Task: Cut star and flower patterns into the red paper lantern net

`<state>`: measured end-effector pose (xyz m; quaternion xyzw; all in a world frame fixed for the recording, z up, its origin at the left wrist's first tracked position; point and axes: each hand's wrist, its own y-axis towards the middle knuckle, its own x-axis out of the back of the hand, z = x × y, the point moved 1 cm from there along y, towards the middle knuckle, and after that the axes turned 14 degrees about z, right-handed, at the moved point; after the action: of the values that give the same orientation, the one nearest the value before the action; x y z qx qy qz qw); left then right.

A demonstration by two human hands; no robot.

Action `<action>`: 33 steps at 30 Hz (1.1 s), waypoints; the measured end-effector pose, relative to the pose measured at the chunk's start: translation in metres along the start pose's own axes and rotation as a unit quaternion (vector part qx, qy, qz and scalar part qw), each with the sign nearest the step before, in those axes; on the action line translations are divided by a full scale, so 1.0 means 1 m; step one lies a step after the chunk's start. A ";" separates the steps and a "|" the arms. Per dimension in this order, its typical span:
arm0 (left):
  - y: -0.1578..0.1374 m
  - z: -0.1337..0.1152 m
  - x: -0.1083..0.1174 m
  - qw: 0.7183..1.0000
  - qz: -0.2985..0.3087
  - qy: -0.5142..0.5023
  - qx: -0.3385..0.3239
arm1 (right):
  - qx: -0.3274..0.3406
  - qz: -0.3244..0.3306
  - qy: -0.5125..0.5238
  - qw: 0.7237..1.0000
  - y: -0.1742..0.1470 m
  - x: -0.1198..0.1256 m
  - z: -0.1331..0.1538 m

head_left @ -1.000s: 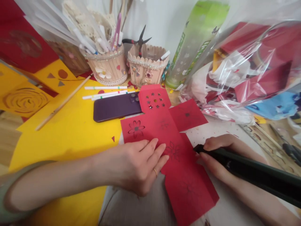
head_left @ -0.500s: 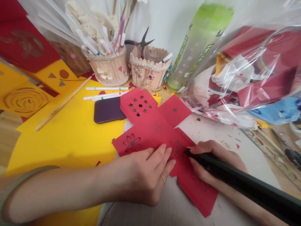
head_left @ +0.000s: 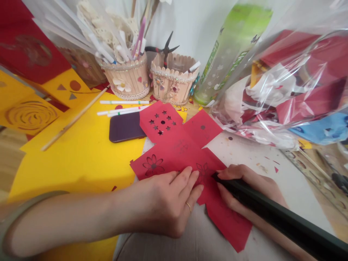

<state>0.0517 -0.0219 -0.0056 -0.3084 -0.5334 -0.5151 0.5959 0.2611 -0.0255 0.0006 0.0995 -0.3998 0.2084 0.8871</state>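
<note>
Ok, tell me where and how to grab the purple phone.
I'd come from the left and pinch the purple phone near its left end, across the long edges. That end lies uncovered on the yellow sheet, whereas the star-cut red paper flap overlaps its right end; drawing it leftward should free it.

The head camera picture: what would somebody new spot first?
Probably the red cut-out paper in the middle: the left hand rests on it, the right hand holds a black tool over it. Then the yellow sheet at left and the shiny clear bag at upper right.
</note>
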 end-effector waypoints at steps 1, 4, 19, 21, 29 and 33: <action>0.000 0.000 0.000 1.000 0.000 0.000 0.001 | 0.002 0.002 -0.003 1.000 0.000 0.000 0.000; -0.001 0.000 -0.002 1.000 -0.012 -0.001 0.008 | 0.013 0.009 -0.014 1.000 -0.001 0.000 -0.002; -0.002 -0.001 0.002 1.000 0.006 -0.007 0.026 | 0.059 0.019 -0.066 0.996 0.000 0.000 -0.004; -0.002 -0.002 0.001 1.000 0.005 -0.006 0.027 | 0.061 0.019 -0.066 0.996 0.000 0.000 -0.004; -0.002 -0.003 -0.002 0.999 -0.005 -0.013 0.034 | 0.050 0.003 -0.052 0.997 -0.003 -0.001 -0.005; -0.003 -0.003 -0.003 0.999 -0.005 -0.010 0.034 | 0.047 -0.002 -0.051 0.998 -0.003 -0.001 -0.005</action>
<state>0.0507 -0.0249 -0.0098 -0.2902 -0.5580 -0.4969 0.5978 0.2655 -0.0270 -0.0037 0.1527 -0.4338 0.2199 0.8603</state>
